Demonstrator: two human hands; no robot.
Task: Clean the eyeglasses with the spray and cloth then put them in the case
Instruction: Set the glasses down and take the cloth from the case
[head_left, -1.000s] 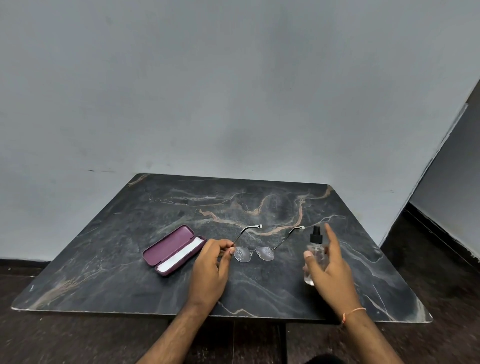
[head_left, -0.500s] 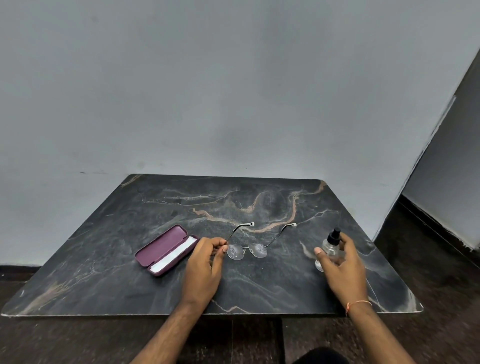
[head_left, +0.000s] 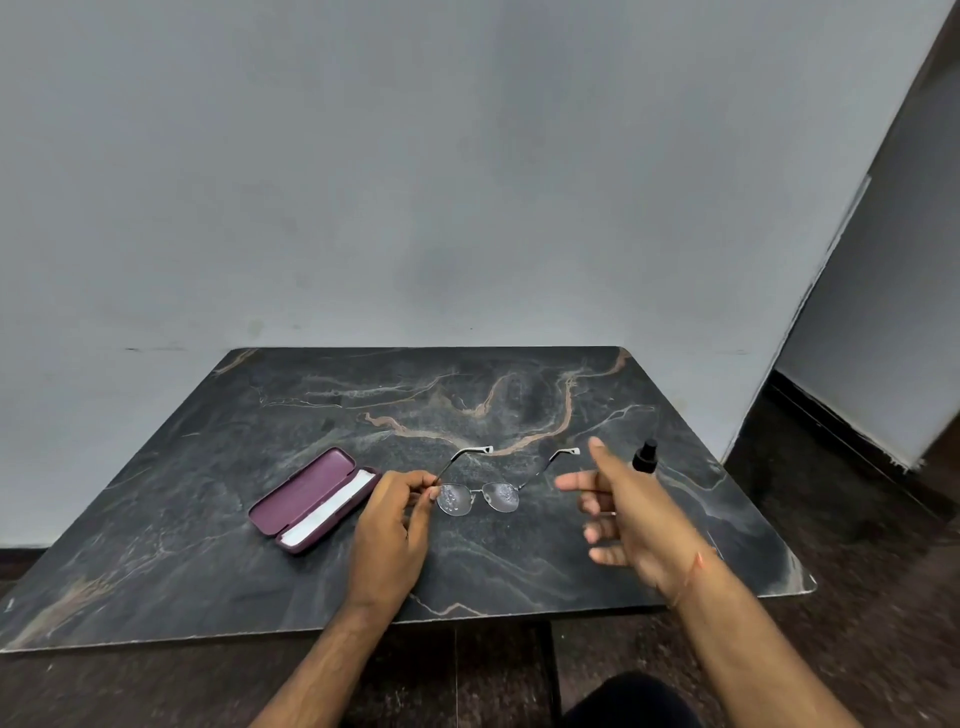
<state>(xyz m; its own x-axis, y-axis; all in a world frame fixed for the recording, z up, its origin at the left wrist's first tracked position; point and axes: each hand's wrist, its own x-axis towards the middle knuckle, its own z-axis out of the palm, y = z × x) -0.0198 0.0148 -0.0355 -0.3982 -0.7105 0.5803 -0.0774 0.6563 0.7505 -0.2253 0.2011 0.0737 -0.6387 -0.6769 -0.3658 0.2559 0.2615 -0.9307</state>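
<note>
The thin-framed eyeglasses (head_left: 479, 494) are in the middle of the dark marble table (head_left: 208, 519), temples unfolded and pointing away, lenses speckled with droplets. My left hand (head_left: 393, 525) pinches the frame at its left hinge. My right hand (head_left: 621, 512) hovers to the right of the glasses with fingers spread and nothing in it. Behind it stands the spray bottle (head_left: 644, 456); only its black cap shows. The open maroon case (head_left: 311, 499) lies left of my left hand, with a white cloth (head_left: 332, 506) inside it.
A grey wall rises directly behind the table's far edge. To the right a dark floor runs along another wall (head_left: 883, 312). The table's near edge is close to my forearms.
My right hand set the spray bottle down on the right side of the table, let go, and moved left toward the glasses. My left hand kept its hold on the frame.
</note>
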